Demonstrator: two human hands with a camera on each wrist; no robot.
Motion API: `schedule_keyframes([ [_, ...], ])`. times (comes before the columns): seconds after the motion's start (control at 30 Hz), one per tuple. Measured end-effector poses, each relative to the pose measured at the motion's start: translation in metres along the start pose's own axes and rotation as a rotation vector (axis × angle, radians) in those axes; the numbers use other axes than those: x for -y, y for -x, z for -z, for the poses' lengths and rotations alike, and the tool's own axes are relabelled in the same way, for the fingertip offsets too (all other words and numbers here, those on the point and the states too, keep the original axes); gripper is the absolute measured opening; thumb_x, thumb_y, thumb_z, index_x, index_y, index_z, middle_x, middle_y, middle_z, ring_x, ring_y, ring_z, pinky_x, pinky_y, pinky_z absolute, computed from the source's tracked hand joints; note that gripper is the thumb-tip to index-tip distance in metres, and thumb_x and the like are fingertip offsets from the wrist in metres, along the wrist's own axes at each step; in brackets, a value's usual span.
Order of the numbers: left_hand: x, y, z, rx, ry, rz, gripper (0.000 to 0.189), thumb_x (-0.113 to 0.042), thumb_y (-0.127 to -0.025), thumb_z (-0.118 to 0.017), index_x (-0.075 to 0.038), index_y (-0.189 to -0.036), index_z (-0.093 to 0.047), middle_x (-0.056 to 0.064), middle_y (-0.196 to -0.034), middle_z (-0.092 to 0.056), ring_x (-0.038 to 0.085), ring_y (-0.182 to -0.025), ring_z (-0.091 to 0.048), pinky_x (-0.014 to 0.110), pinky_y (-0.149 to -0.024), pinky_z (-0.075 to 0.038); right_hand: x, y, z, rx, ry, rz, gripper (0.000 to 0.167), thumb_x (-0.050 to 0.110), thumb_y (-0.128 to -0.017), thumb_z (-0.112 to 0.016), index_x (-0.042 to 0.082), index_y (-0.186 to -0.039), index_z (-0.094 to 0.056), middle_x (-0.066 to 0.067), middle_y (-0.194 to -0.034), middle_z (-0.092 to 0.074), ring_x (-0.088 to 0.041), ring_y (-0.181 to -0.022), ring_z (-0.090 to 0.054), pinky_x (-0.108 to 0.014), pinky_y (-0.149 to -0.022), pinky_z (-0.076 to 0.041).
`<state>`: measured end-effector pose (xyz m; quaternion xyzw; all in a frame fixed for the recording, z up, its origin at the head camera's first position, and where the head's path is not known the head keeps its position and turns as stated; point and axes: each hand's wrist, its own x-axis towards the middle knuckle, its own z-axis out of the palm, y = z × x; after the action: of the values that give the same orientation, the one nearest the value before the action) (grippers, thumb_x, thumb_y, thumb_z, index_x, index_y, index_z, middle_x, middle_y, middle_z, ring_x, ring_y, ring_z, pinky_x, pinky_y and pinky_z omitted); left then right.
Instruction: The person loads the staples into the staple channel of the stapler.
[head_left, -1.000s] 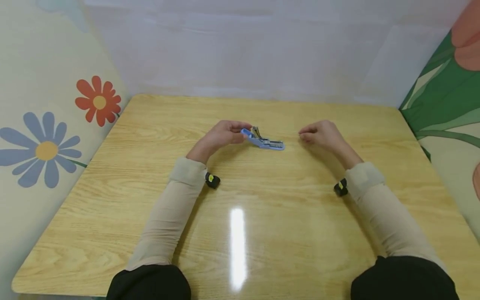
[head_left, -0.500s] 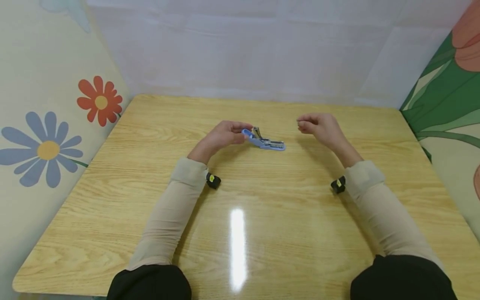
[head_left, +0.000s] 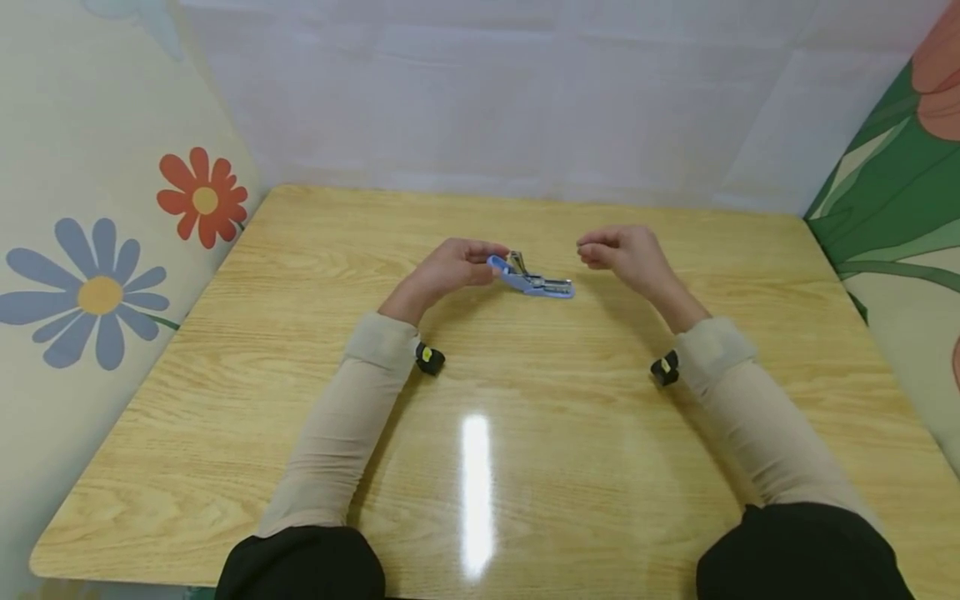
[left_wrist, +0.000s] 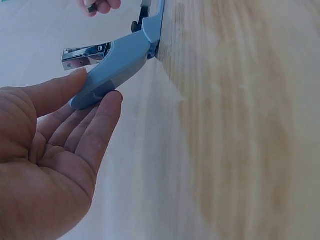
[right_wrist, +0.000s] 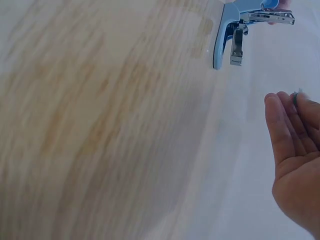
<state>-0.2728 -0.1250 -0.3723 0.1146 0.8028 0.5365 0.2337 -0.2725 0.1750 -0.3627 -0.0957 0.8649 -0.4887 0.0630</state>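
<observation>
Two pinches: our left fingers are gripping the blue stapler by its raised end, our right fingers a small piece. Stapler is lying crosswise on the tabletop, low end pointing toward the right fingers, not touching.

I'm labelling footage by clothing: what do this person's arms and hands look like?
The left hand and right hand are bare, ungloved. Long beige sleeves end in paler, apparently turned-back cuffs, with black fabric higher up. At each cuff's inner side sits a small black device with a yellow-green mark.
</observation>
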Motion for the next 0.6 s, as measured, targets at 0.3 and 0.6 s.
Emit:
schedule_keyframes([
  [0.3,-0.004,0.002,-0.002,-0.008,0.023,-0.002,0.047,-0.008,-0.101,-0.061,-0.011,-0.147,-0.053,0.012,-0.146,-0.059,0.025,-0.128,-0.061,0.037,-0.109,-0.052,0.001,-0.002,-0.009,0.036,0.031,0.008,0.028,0.015,-0.103,-0.061,0.000,-0.125,-0.069,-0.022,-0.122,-0.071,-0.034,-0.110,-0.071,-0.037,-0.092,-0.061],
  [0.6,-0.003,0.002,-0.002,-0.007,0.012,-0.001,0.047,-0.008,-0.101,-0.060,-0.012,-0.147,-0.054,0.011,-0.146,-0.058,0.025,-0.129,-0.060,0.038,-0.109,-0.051,0.003,-0.003,-0.018,0.031,0.112,0.064,0.027,0.016,-0.103,-0.060,0.002,-0.124,-0.070,-0.020,-0.118,-0.073,-0.033,-0.104,-0.072,-0.041,-0.090,-0.062],
])
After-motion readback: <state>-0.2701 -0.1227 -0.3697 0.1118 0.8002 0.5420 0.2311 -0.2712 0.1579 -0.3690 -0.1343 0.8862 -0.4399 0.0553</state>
